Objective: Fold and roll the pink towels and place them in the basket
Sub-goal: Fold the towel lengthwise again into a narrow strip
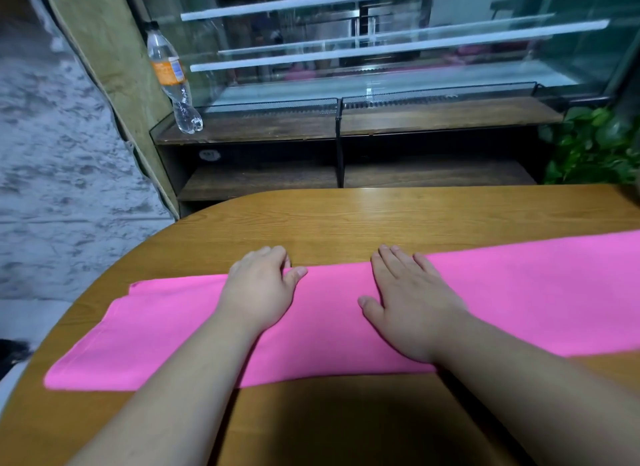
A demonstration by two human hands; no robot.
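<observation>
The towel (166, 330) is lying folded into one long pink strip across the table (346, 216), running from 8 o'clock near me out past the frame edge at 3 o'clock. Its left end is showing two layers, slightly offset.

My right hand (412, 306) is lying flat on the strip just right of centre, fingers straight and spread, pointing toward 12 o'clock, palm pressing down and gripping nothing.

My left hand (259, 289) is sitting just left of centre, well apart from the right. Its fingers (273, 254) are curling over the far edge at 12 o'clock, with the thumb lying on top of the cloth toward 3 o'clock. Whether I'm actually pinching that edge, I cannot tell.

Beyond the table, a bottle (173, 81) is leaning on a shelf at 11 o'clock, and a plant (592, 146) is showing at 2 o'clock.
</observation>
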